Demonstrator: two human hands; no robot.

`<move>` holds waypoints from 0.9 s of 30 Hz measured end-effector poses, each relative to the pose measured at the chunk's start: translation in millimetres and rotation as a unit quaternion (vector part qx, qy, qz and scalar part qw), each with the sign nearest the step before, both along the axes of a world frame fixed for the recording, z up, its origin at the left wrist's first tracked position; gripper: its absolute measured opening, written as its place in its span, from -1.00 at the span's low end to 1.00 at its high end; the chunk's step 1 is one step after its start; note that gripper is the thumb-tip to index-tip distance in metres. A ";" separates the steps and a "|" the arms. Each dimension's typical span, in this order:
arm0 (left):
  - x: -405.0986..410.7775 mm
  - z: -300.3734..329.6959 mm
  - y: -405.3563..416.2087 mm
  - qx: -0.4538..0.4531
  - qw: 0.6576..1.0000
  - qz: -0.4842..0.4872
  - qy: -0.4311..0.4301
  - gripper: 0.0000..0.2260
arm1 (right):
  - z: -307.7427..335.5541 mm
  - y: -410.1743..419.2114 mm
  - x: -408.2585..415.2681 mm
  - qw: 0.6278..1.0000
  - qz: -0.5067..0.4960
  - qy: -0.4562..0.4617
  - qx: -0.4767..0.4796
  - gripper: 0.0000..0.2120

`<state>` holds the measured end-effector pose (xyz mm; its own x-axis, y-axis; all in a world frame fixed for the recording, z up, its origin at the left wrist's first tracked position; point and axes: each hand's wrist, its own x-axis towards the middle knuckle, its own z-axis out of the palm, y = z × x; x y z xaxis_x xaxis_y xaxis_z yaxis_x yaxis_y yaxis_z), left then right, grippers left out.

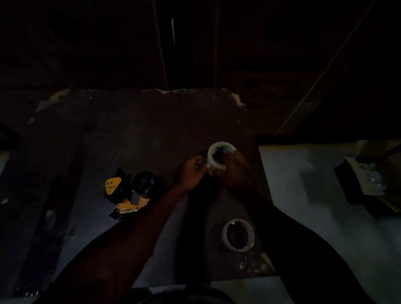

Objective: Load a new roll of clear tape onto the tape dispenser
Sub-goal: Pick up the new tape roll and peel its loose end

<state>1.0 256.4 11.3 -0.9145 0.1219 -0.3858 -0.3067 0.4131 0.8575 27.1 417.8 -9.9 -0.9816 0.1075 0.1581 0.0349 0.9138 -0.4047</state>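
New roll in both hands, dispenser not yet loaded.

The right hand [235, 169] and left hand [192, 173] close their fingers on the tape roll [219, 153] at bench right; the tape dispenser [131, 192] lies empty left, an old core [238, 235] nearer.

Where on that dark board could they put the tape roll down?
Bare board lies beyond the dispenser, toward the chipped far edge. It is crowded where both hands hold the tape roll; the empty ring fills the near corner.
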 end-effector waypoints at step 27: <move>25.7 96.8 -51.5 0.177 0.975 0.080 0.110 -0.92 | 132.4 -96.1 32.1 0.730 -0.173 -0.074 -0.657 -0.87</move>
<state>26.7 204.8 108.2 -0.9885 0.0608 -0.1386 -0.1363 0.0405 0.9898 59.2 321.7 122.6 -0.8552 0.3162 -0.4107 0.3045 -0.3346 -0.8918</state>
